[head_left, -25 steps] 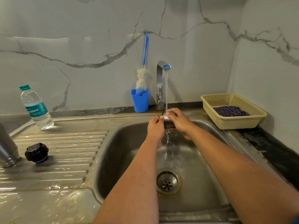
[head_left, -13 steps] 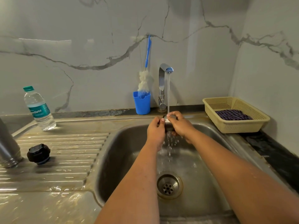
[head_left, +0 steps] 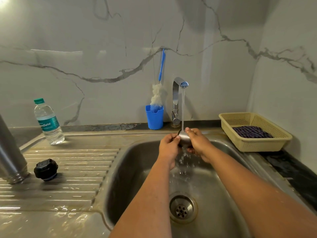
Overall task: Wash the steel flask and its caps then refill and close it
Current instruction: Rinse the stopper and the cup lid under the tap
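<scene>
Both hands hold a steel cap (head_left: 184,137) under the running tap (head_left: 180,83), above the sink (head_left: 130,169).
The left hand (head_left: 169,148) and right hand (head_left: 199,143) curl round the cap. Far left of them stand the inverted steel flask (head_left: 10,158) and a black inner cap (head_left: 46,169); beyond, a water bottle (head_left: 48,121), a blue cup (head_left: 154,116) holding a bottle brush (head_left: 158,95), and to the right a basket (head_left: 253,145) containing a dark cloth (head_left: 251,131).
</scene>
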The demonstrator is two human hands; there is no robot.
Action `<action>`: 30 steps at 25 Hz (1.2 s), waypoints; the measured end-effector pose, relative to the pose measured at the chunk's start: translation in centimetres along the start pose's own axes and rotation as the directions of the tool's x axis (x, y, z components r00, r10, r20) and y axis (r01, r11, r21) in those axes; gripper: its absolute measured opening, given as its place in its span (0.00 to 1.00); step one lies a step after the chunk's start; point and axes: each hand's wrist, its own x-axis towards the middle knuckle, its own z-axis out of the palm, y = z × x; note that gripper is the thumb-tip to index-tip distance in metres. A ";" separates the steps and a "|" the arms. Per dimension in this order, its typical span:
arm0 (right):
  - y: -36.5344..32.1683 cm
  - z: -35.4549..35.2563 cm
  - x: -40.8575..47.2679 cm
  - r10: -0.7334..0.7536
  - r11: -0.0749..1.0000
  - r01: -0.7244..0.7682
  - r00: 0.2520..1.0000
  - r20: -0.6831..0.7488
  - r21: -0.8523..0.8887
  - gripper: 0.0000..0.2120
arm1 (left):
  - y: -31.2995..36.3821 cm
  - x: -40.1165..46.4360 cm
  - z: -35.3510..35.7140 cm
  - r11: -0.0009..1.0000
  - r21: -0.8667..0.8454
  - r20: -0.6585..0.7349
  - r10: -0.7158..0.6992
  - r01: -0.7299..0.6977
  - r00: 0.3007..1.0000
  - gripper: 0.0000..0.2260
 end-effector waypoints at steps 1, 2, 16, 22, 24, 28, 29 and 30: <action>0.1 -0.1 0.1 -0.055 0.998 0.056 0.998 0.021 -0.040 0.14 | -0.1 0.1 0.0 1.000 0.017 -0.009 -0.011 0.011 1.000 0.06; 0.2 -0.1 0.0 -0.121 0.989 0.126 0.991 0.060 -0.080 0.12 | -0.2 0.3 -0.1 0.999 0.037 -0.024 -0.013 0.014 1.000 0.07; 0.3 -0.8 0.0 -0.440 0.780 0.414 0.896 0.058 -0.470 0.12 | 0.6 -0.7 -0.1 0.985 -0.138 0.033 -0.104 0.108 0.994 0.07; 0.2 -0.3 -0.3 -0.098 0.931 0.080 0.995 -0.032 -0.357 0.28 | 1.0 -1.0 0.2 0.975 -0.200 0.002 -0.096 0.094 0.995 0.06; 0.1 0.0 -0.3 -0.230 0.838 0.157 0.970 -0.076 -0.523 0.26 | 0.9 -1.1 0.4 0.975 -0.196 -0.004 -0.106 0.103 0.994 0.06; -0.1 0.3 -0.4 -0.465 0.747 0.297 0.873 -0.148 -0.595 0.13 | 0.6 -1.0 0.7 0.951 -0.272 -0.077 -0.176 0.149 0.981 0.05; -0.1 0.1 -0.5 -0.505 0.717 0.300 0.846 -0.173 -0.629 0.11 | 0.7 -1.1 0.6 0.948 -0.276 -0.080 -0.188 0.160 0.979 0.04; -0.2 0.0 -0.5 -0.514 0.703 0.282 0.836 -0.192 -0.653 0.11 | 0.9 -1.0 0.4 0.948 -0.273 -0.083 -0.195 0.165 0.977 0.05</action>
